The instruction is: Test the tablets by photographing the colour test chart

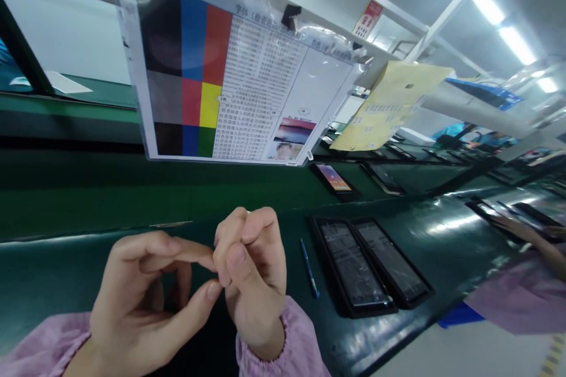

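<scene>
Both of my hands are raised over the dark green bench, meeting at the fingertips. My left hand [128, 300] is bent into a pinch, its thumb and forefinger tips touching the fingers of my right hand [256, 277]. My right hand is closed, thumb pressed against curled fingers. Whatever lies between the fingertips, if anything, is hidden or too small to name. To the right of my hands lies a blue pen [309, 268]. Beyond it, two black trays [391, 307] lie side by side, each holding a dark-screened phone [351, 262].
A laminated colour and text chart [260, 82] hangs ahead, beside a yellow sheet [389, 106]. Behind the trays rest a phone with a lit screen [333, 178] and another dark device [384, 178]. At right, a co-worker's pink sleeve [522, 294] and hand reach over more devices.
</scene>
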`<state>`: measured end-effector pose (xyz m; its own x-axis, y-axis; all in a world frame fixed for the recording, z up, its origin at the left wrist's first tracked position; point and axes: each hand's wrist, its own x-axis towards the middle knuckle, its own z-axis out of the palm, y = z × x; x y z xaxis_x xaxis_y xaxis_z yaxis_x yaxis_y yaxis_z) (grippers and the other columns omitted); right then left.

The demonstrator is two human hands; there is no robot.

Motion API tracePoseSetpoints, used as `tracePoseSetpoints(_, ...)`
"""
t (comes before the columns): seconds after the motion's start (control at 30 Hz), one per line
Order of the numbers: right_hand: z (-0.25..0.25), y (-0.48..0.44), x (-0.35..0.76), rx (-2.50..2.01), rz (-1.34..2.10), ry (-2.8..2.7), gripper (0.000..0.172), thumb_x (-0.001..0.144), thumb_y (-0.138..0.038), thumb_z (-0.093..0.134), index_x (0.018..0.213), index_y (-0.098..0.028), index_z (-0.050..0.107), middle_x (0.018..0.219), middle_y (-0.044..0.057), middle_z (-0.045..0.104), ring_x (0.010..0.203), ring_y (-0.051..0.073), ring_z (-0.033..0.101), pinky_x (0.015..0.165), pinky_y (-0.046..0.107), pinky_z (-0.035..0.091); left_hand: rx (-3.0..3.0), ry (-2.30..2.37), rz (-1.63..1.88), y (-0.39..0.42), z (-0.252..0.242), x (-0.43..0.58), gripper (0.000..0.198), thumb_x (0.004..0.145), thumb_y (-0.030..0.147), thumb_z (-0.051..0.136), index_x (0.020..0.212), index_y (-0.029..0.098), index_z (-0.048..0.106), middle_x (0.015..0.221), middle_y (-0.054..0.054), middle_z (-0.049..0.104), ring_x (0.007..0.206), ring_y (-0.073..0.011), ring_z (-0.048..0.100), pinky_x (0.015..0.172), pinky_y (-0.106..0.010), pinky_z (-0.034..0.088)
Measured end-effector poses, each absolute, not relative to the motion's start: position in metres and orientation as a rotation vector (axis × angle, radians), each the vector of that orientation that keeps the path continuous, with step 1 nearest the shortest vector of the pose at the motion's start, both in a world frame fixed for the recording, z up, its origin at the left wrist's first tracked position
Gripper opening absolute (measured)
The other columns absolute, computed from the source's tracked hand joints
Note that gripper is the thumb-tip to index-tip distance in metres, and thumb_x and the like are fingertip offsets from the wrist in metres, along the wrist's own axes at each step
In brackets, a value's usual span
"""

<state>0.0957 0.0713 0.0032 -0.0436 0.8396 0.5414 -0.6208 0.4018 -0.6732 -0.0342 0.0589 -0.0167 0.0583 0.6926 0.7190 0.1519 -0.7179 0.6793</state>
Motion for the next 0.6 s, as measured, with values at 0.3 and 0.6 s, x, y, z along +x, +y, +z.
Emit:
tracePoseSetpoints(0.3, 0.005, 0.072, 0.094, -0.252, 1.118, -1.131, 0.013, 0.105, -0.025, 0.061, 0.095, -0.03, 0.054, 0.064, -0.008, 0.051, 0.057, 0.013, 0.048, 0.059, 0.024, 0.05, 1.804, 0.812, 1.769, 0.059, -0.012, -0.031, 0.055, 0.078, 0.004, 0.077, 0.113, 0.029, 0.043, 0.088, 0.009, 0.08, 0.05, -0.0097, 0.068, 0.046, -0.018, 0.058)
tracePoseSetpoints(0.6, 0.003, 0.071, 0.095, -0.293, 1.066, -1.178, 0.024, 0.105, -0.031, 0.063, 0.09, -0.03, 0.045, 0.063, -0.008, 0.05, 0.056, 0.013, 0.048, 0.059, 0.025, 0.053, 1.755, 0.816, 1.857, 0.059, -0.009, -0.024, 0.052, 0.077, 0.002, 0.074, 0.113, 0.026, 0.045, 0.087, 0.008, 0.08, 0.051, -0.0092, 0.068, 0.048, -0.018, 0.058)
